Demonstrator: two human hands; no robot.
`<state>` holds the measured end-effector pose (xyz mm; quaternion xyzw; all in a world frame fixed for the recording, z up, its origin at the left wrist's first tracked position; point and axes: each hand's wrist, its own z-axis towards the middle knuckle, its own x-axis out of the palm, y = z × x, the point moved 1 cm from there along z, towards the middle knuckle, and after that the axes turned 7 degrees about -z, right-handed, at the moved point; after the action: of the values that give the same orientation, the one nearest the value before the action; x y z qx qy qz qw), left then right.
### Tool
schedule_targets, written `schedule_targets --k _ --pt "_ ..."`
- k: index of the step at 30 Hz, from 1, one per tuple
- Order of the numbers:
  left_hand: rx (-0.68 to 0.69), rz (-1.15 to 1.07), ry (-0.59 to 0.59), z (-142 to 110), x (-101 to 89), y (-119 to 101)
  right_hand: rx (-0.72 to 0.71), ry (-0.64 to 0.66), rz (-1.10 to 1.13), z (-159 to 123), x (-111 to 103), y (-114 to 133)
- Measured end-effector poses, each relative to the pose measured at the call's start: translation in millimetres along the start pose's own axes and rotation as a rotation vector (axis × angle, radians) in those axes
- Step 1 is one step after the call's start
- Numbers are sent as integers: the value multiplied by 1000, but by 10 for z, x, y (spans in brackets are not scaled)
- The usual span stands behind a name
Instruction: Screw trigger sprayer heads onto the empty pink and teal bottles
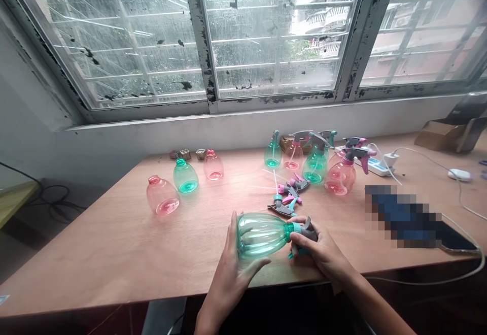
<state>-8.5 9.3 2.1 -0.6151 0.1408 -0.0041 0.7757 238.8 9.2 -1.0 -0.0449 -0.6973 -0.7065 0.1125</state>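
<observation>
A clear green spray bottle point(262, 234) lies sideways in the air between my two hands, just above the table's front part. My left hand point(236, 264) cups its base, fingers along the far side and thumb stretched below. At the neck, my right hand point(317, 246) closes round the grey and teal spray head point(304, 231), which sits on the bottle's mouth. Just beyond lie loose spray heads: a grey and teal one point(282, 207) and grey and pink ones point(292, 189), with thin tubes pointing away from them.
Open-necked bottles stand at left: pink point(163, 195), green point(185, 176), pink point(213, 165). Several bottles with spray heads, including a green one point(315, 162) and a pink one point(341, 176), stand at the back right. A power strip point(376, 165), cables and a blurred dark device point(414, 221) lie further right.
</observation>
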Motion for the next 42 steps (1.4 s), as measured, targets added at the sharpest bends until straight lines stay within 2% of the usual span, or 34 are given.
schedule_targets --k 6,18,31,38,42 --pt "50 35 4 -16 -5 9 -6 2 -12 -4 -3 -5" --pt "-46 -7 21 -34 -10 -137 15 5 -16 -8 5 19" --pt "-49 -57 42 -37 -12 -92 -14 37 -25 16 -13 7" --pt "-50 -63 35 -22 -13 -87 40 34 -39 -7 1 77" --pt "-57 -62 37 -20 -14 -90 16 61 -35 -4 -5 77"
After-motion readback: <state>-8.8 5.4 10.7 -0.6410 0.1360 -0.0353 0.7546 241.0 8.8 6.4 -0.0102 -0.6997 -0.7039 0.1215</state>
